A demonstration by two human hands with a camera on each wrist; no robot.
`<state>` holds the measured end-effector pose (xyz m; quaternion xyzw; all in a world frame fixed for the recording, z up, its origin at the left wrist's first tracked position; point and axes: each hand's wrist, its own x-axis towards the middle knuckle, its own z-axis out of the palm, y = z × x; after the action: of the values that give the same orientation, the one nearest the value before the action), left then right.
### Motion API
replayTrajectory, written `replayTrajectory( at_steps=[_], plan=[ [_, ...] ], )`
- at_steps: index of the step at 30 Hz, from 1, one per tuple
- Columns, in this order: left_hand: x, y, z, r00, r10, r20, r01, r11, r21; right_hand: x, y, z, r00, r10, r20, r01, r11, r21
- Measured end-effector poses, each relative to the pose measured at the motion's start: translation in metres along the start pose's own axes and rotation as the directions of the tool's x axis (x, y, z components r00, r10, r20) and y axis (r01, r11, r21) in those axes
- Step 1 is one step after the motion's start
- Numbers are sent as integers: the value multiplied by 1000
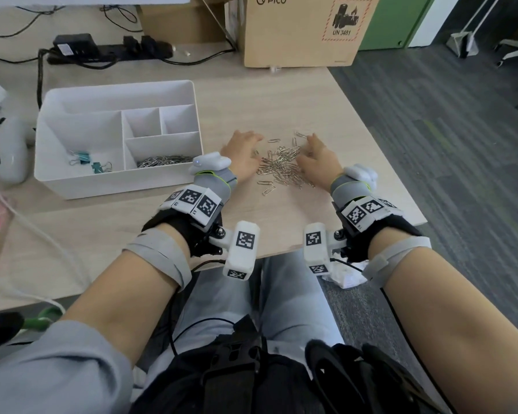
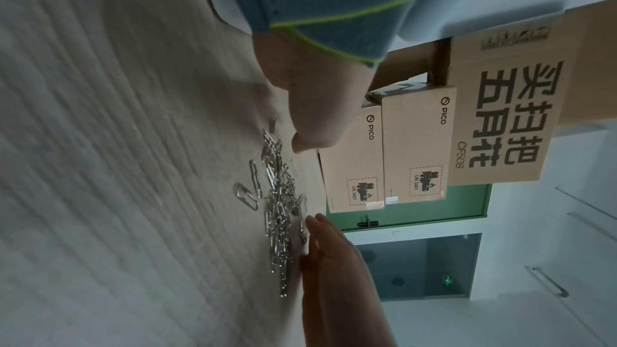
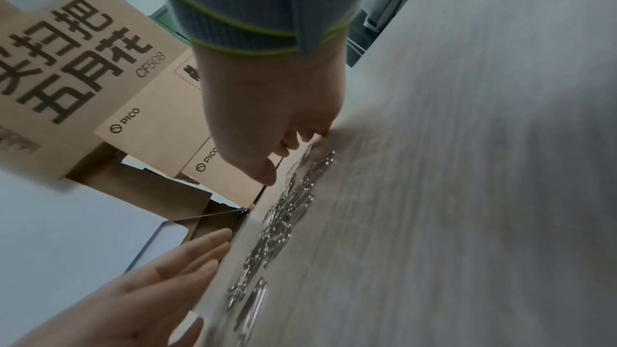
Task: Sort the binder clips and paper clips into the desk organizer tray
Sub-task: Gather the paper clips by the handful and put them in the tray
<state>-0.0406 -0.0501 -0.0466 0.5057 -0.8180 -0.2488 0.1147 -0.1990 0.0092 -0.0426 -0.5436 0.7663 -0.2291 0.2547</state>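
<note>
A pile of silver paper clips (image 1: 281,167) lies on the wooden desk, with a few strays around it. My left hand (image 1: 243,150) rests on the desk at the pile's left side, fingers straight and touching the clips. On the pile's right side my right hand (image 1: 314,155) stands cupped, its fingertips on the desk. Neither hand holds anything. The white organizer tray (image 1: 72,186) sits to the left; teal binder clips (image 1: 86,161) lie in its large left compartment and paper clips (image 1: 165,160) in its front right one. The left wrist view shows the pile (image 2: 279,210) between both hands.
Two small rear compartments of the tray hold nothing. A cardboard box (image 1: 305,28) stands at the desk's far edge, a power strip (image 1: 111,50) with cables behind the tray. The desk's right edge (image 1: 380,138) runs close to my right hand. A white device (image 1: 11,150) lies left of the tray.
</note>
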Motion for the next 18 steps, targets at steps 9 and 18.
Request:
replayTrajectory(
  at_steps=[9, 18],
  plan=[
    [3, 24, 14, 958, 6, 287, 42, 986, -160, 6, -7, 2, 943, -220, 251, 242, 968, -60],
    [8, 27, 4, 934, 14, 357, 40, 989, -143, 10, -5, -2, 949, -256, 185, 262, 965, -5]
  ],
)
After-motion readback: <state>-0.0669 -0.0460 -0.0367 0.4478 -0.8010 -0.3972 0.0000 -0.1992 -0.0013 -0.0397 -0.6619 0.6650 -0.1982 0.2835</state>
